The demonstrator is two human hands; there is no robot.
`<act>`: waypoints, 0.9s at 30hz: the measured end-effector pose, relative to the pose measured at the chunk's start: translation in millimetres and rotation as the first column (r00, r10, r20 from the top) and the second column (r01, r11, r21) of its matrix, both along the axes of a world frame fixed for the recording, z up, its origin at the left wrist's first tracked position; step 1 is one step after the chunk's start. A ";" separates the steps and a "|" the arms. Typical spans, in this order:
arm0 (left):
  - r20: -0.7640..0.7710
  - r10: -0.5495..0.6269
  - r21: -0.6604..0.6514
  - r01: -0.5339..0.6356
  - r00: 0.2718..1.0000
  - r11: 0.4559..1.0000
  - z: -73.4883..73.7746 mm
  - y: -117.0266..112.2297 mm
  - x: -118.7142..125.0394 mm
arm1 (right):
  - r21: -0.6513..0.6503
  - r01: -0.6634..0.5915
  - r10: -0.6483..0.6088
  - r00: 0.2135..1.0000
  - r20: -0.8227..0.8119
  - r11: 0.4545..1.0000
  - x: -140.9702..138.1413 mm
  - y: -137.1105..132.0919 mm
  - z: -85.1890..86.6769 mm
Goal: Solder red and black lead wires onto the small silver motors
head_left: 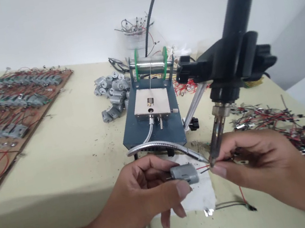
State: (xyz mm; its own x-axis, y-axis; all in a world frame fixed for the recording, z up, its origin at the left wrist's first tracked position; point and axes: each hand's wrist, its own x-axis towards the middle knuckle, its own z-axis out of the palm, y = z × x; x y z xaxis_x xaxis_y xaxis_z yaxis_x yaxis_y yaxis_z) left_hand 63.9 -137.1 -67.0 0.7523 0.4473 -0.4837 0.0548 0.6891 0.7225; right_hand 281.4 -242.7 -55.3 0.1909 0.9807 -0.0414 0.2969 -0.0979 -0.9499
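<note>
My left hand [137, 197] is closed around a small grey electric motor [184, 174], thumb in front and fingers behind; its shaft points left. Red and black wires [202, 167] stretch between the motor's right end and the fingertips of my right hand [258, 160], which pinch them. Whether the wires are joined to the motor, I cannot tell. Right at those fingertips is the lower end of a soldering iron [217, 136], clamped in a stand. A flexible metal solder feed tube [165, 143] arches over from the left, its nozzle ending at the iron's tip.
Behind my hands stands a blue solder feeder [132, 133] carrying a solder spool [151, 65]. Several loose motors [116, 93] are heaped beside it. Rows of wired motors cover a board [30, 133] at left. Piled wires [300, 135] lie at right, and white paper [198, 198] lies beneath my hands.
</note>
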 end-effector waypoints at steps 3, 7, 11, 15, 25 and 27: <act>0.002 0.008 0.008 -0.008 1.000 1.000 -1.2 -0.5 -1.0 | 0.022 -0.021 0.020 0.999 0.032 1.000 1.0 -0.3 -0.3; -0.036 0.021 0.015 -0.020 0.999 1.000 1.4 -0.6 -1.0 | 0.013 -0.037 0.036 0.999 0.035 0.999 1.3 -2.8 -0.1; 0.000 0.019 0.010 -0.019 1.000 1.000 3.0 -1.5 0.4 | 0.024 -0.005 0.005 1.000 0.002 1.000 -2.0 -3.2 1.2; 0.056 0.020 0.013 -0.021 0.998 1.000 8.2 -0.3 1.1 | 0.050 0.052 -0.050 0.998 -0.040 0.997 -5.6 -1.6 5.0; 0.153 0.022 -0.011 -0.020 0.988 1.000 16.4 1.2 5.6 | 0.117 0.156 -0.156 0.988 -0.008 0.981 -9.2 -3.6 10.9; 0.153 0.015 -0.019 -0.012 0.988 1.000 16.4 1.1 4.7 | 0.127 0.162 -0.162 0.987 -0.005 0.979 -9.7 -5.1 10.6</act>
State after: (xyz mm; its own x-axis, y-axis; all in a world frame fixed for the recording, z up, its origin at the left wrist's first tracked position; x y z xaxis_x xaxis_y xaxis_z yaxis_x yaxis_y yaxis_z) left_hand 68.6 -136.0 -50.6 0.8118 0.4504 -0.3716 -0.0647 0.7019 0.7094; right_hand 271.7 -247.8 -44.7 0.3475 0.9341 0.0821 0.2921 -0.0246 -0.9561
